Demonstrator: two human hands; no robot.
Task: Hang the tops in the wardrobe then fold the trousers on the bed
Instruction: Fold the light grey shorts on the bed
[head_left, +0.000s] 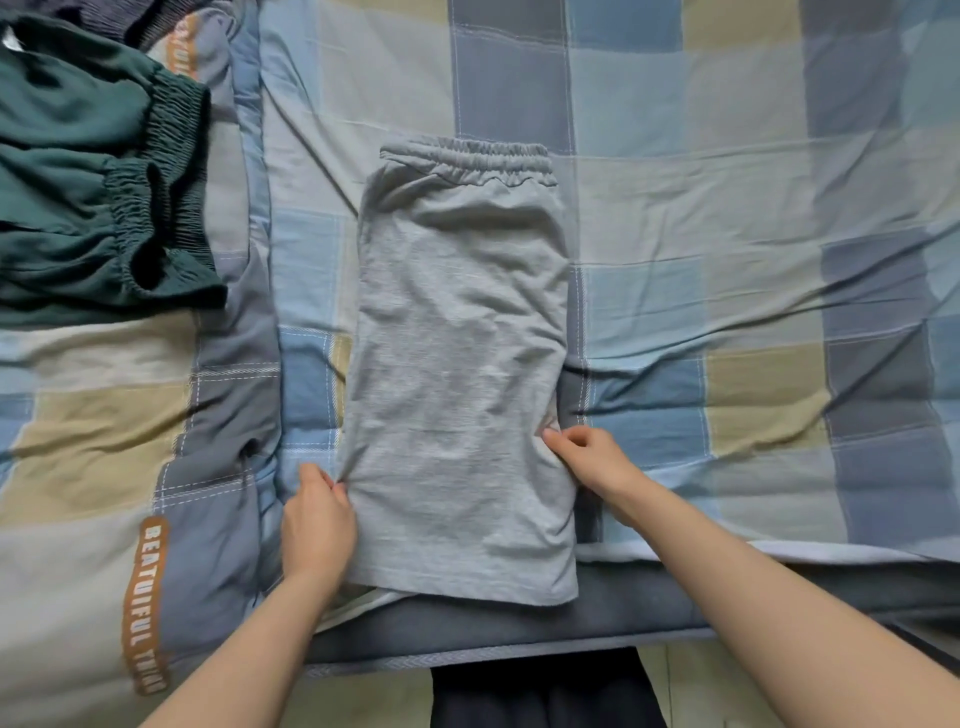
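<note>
Lying flat on the checked bedspread (727, 234) are the grey trousers (457, 364), folded lengthwise, waistband away; left hand (317, 525) and right hand (592, 460) are pinching opposite lower edges. Green trousers (93, 182) (crumpled) are sitting far left on a quilt (104, 441).

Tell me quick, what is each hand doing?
Left hand: pinching the left edge of the grey trousers.
Right hand: pinching their right edge.
</note>
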